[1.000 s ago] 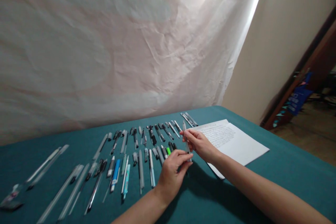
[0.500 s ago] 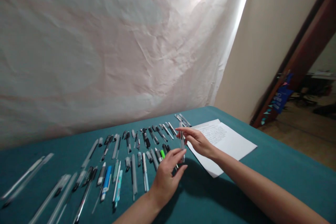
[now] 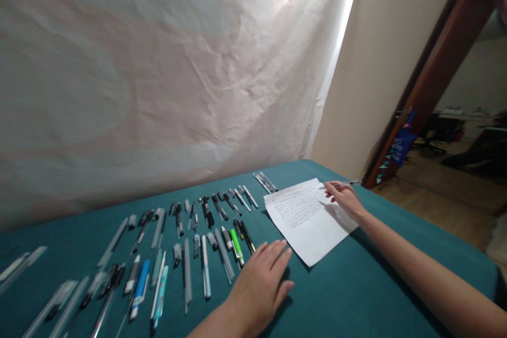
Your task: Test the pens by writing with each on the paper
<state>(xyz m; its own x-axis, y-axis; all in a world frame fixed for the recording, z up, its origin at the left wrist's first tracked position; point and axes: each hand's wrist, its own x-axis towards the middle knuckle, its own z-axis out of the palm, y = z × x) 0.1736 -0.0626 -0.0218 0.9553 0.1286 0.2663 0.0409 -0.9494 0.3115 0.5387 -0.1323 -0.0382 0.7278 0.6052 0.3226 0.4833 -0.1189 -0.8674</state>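
Observation:
My left hand [image 3: 261, 285] lies flat and open on the teal tablecloth [image 3: 356, 296], just right of the front row of pens [image 3: 202, 269] and near the lower left corner of the paper. My right hand [image 3: 344, 198] is closed on a clear pen [image 3: 348, 184] at the far right edge of a white sheet of paper [image 3: 304, 216] with handwriting on its upper part. The pen points left, its tip at the sheet's top right corner. A back row of pens [image 3: 206, 208] lies beyond.
Many more pens and caps lie in rows to the left, reaching the table's left edge. A crumpled white sheet [image 3: 158, 74] hangs behind the table. At the right are a beige wall, a brown door frame [image 3: 428, 74] and a room beyond.
Both hands held the clear pen upright over the pen rows. My right hand has carried it right onto the paper; my left hand let go and settled flat. The view has swung right.

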